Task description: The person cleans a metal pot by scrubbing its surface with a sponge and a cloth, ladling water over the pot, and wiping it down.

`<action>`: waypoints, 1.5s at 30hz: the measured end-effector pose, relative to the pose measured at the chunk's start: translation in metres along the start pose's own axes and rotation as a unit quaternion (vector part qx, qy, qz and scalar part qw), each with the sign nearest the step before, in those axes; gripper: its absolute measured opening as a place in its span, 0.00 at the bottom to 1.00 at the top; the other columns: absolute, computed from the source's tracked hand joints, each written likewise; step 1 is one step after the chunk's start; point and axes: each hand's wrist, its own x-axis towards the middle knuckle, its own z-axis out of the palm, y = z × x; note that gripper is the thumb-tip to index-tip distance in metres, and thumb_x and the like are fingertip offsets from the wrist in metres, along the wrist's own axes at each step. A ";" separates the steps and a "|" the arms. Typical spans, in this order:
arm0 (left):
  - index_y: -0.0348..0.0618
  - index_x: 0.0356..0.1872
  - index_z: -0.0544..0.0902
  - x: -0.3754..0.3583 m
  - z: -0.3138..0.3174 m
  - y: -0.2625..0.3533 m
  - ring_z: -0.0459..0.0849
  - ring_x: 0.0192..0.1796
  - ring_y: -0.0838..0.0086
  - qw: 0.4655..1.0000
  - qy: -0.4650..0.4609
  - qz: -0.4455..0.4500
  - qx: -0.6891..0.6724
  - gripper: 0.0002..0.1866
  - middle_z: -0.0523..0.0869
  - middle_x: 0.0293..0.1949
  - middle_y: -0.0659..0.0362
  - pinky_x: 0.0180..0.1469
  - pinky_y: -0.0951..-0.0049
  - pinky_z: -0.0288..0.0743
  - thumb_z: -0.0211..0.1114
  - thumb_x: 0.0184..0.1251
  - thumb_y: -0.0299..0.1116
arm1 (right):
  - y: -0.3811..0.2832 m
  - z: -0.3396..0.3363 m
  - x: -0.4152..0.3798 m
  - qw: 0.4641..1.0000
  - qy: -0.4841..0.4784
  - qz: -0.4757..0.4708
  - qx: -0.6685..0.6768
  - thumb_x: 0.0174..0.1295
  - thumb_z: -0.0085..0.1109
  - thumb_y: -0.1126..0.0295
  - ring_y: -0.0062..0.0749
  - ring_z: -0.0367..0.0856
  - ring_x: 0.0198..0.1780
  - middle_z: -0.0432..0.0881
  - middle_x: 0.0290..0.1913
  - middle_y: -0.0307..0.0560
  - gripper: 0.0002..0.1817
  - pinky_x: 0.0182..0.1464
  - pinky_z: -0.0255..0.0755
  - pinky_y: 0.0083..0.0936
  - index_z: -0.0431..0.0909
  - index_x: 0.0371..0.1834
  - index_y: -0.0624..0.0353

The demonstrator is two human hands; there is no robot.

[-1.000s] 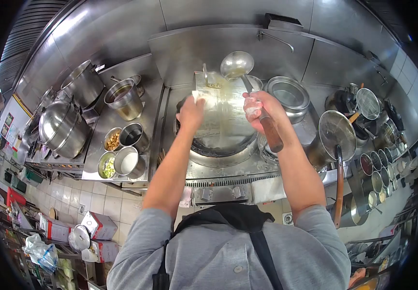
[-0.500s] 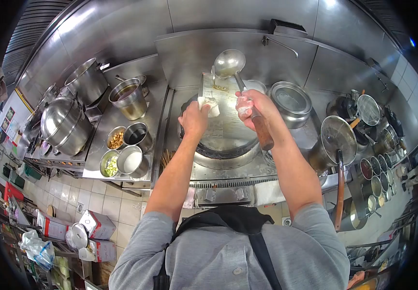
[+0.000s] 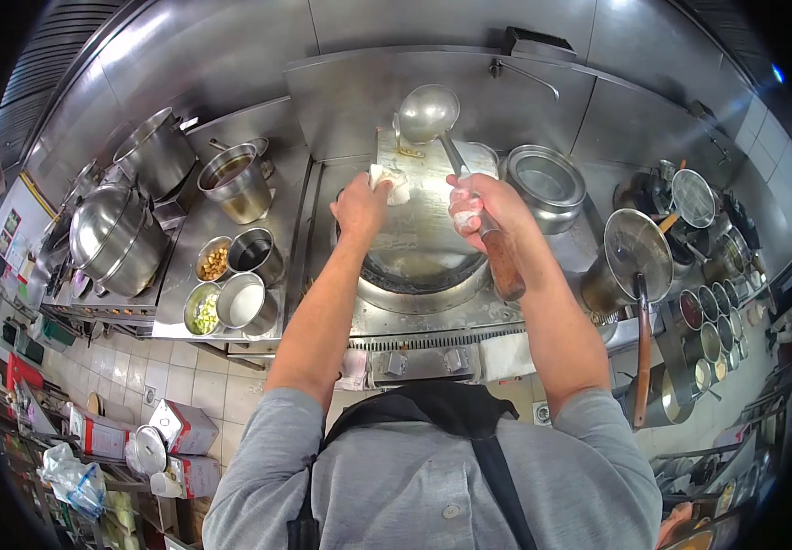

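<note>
In my right hand (image 3: 487, 209) is a ladle, its wooden grip (image 3: 506, 266) running back under my forearm and its round steel bowl (image 3: 431, 112) raised toward the back wall. Something white shows between those closed fingers. My left hand (image 3: 359, 209) is closed on a folded white cloth (image 3: 394, 183), right at the left edge of a shiny metal pan surface (image 3: 428, 211). A riveted loop handle (image 3: 405, 148) sits at the pan's far end, near the ladle's bowl. Below, a dark round rim (image 3: 428, 280) curves around the burner.
On the left counter stand a pot of brown liquid (image 3: 234, 183), several small containers including chopped greens (image 3: 203, 312), and a domed steamer (image 3: 116, 240). Right of the burner are a lidded pot (image 3: 547, 188) and a strainer (image 3: 639, 257) over a pot. A faucet (image 3: 529, 78) juts from the backsplash.
Both hands have shifted slightly within the view, the left one a little up and left with the cloth. The ladle's bowl sits slightly higher. Both holds stay the same.
</note>
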 end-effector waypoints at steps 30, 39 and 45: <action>0.34 0.49 0.89 0.028 0.004 -0.026 0.83 0.38 0.72 0.990 -0.079 0.020 -0.118 0.23 0.89 0.36 0.55 0.45 0.66 0.76 0.74 0.72 0.48 | 0.144 -0.370 -0.092 0.795 0.410 -0.077 -0.441 0.70 0.55 0.69 0.40 0.84 0.26 0.82 0.34 0.56 0.19 0.24 0.76 0.36 0.69 0.58 0.70; 0.32 0.48 0.88 0.029 0.008 -0.042 0.78 0.36 0.76 0.989 -0.094 0.016 -0.115 0.25 0.84 0.32 0.61 0.42 0.70 0.72 0.73 0.73 0.51 | 0.170 -0.430 -0.101 0.712 0.434 0.005 -0.552 0.73 0.56 0.66 0.74 0.80 0.64 0.83 0.56 0.81 0.22 0.65 0.74 0.57 0.71 0.63 0.71; 0.32 0.52 0.88 0.020 0.005 -0.039 0.81 0.41 0.79 0.977 -0.121 0.001 -0.177 0.22 0.89 0.40 0.61 0.47 0.73 0.74 0.72 0.76 0.46 | 0.177 -0.457 -0.076 0.660 0.437 0.041 -0.610 0.74 0.54 0.64 0.69 0.84 0.59 0.85 0.54 0.75 0.21 0.62 0.77 0.56 0.76 0.62 0.67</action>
